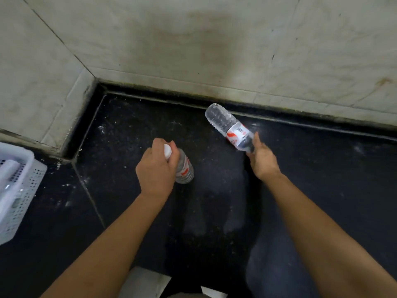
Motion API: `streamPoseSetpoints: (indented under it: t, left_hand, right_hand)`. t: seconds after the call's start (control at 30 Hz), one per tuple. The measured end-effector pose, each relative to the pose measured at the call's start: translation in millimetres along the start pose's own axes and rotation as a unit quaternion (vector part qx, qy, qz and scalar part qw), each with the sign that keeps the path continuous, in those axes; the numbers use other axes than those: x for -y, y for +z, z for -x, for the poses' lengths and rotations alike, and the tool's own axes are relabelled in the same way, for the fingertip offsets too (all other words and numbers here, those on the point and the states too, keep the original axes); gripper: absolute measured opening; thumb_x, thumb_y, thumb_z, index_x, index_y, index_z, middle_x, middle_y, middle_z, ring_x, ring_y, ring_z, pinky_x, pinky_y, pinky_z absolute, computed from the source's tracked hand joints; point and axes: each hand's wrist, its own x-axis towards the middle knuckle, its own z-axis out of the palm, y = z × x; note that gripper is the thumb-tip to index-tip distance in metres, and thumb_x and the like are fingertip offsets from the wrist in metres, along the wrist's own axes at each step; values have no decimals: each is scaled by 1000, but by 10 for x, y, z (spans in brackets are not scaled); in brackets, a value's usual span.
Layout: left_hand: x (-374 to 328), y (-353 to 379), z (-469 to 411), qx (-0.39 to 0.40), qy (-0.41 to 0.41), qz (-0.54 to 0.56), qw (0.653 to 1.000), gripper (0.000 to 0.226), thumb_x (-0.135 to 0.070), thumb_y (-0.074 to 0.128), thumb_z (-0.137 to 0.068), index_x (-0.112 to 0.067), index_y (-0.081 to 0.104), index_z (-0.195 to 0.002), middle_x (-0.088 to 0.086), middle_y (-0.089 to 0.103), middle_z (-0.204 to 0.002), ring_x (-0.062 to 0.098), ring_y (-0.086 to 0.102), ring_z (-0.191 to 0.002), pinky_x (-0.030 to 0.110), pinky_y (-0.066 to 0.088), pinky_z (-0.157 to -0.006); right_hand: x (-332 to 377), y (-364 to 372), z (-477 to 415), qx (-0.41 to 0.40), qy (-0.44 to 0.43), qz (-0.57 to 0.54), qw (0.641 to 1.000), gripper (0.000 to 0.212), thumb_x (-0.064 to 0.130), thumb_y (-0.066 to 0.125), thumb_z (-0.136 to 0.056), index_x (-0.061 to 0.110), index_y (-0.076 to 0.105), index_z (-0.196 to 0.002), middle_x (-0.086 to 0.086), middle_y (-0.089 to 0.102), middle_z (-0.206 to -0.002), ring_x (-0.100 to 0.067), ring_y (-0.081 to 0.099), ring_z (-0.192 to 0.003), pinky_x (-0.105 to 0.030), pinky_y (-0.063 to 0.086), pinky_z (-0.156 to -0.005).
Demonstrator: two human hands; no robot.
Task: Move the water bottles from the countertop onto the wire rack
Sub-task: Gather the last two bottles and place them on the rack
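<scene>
Two clear plastic water bottles with red-and-white labels are over the black countertop (133,125). My left hand (155,168) grips the neck of one upright bottle (185,168), whose white cap shows between my fingers and whose base stands on the counter. My right hand (261,157) holds the cap end of the other bottle (227,125), which is tilted with its base pointing up and toward the back wall. Its cap is hidden in my hand. No wire rack is in view.
A white perforated plastic basket (23,190) sits at the left edge of the counter. Pale tiled walls (193,50) close off the back and left, forming a corner. White specks lie scattered on the dark counter.
</scene>
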Motion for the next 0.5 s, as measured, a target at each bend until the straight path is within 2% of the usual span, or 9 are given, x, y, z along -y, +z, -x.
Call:
streamPoseSetpoints:
  t: [0.07,0.17,0.23,0.27,0.37,0.5]
  left_hand:
    - [-35,-20,-54,28,-11,13,999,37,-36,49,-96,-1,58,-91,17,60,-65,33,58,-56,37,44,-50]
    - [-28,-3,-151,47,-14,17,999,37,-37,51,-98,-1,57,-96,19,60,-68,37,59,-60,39,43,-53]
    - [39,-7,-257,50,-23,32,998,33,-34,54,-99,-1,54,-98,20,61,-70,40,60,-62,38,40,-54]
    - [98,-17,-315,49,-33,43,997,33,-34,55,-100,-1,53,-99,20,61,-71,41,60,-63,38,39,-55]
    - [351,-62,-446,48,-83,65,993,37,-38,52,-101,-2,49,-102,22,64,-80,44,64,-73,40,42,-60]
    - [671,-113,-502,48,-178,76,980,45,-46,49,-101,-1,51,-107,22,65,-92,45,64,-88,39,41,-68]
  right_hand:
    - [73,-157,182,-17,-18,-93,995,72,24,65,-99,16,28,-160,-19,62,-137,-40,61,-121,-38,47,-98]
    - [291,-367,451,-127,-53,-152,979,43,34,67,-98,18,58,-136,-10,74,-105,-30,70,-98,-30,49,-81]
    - [456,-581,523,-192,-71,-173,963,29,39,66,-96,21,67,-118,0,70,-85,-18,66,-80,-28,46,-73]
    - [537,-703,534,-215,-78,-180,957,25,41,67,-94,23,69,-112,2,68,-81,-12,62,-74,-27,45,-72]
    - [716,-964,559,-203,-70,-208,954,24,41,73,-90,24,68,-107,2,71,-85,-11,62,-75,-26,49,-75]
    - [778,-977,595,-132,-43,-189,972,28,35,75,-92,14,69,-110,2,71,-96,-17,67,-90,-37,57,-87]
